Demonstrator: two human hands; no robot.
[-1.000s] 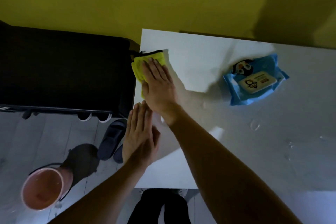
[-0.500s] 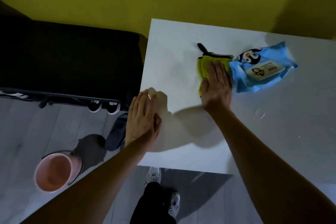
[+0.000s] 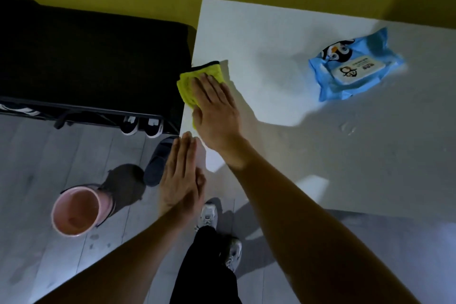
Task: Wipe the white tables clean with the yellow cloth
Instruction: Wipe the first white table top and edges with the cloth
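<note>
The folded yellow cloth (image 3: pixel 188 84) lies at the left edge of the white table (image 3: pixel 271 39), partly overhanging it. My right hand (image 3: pixel 216 108) presses flat on the cloth with straight fingers and covers most of it. My left hand (image 3: pixel 181 173) is flat with fingers together, at the table's left edge near the front corner; only its fingertips reach the tabletop.
A blue wet-wipes pack (image 3: pixel 355 65) lies on the table to the right. Water droplets (image 3: pixel 348 128) sit on the tabletop. Left of the table stands a black shoe rack (image 3: pixel 93 61); a pink bucket (image 3: pixel 76 210) and dark slipper (image 3: pixel 158 160) are on the floor.
My right hand has slid the yellow cloth leftward from beside the wipes pack to the table's left edge. The left hand stays at the table edge.
</note>
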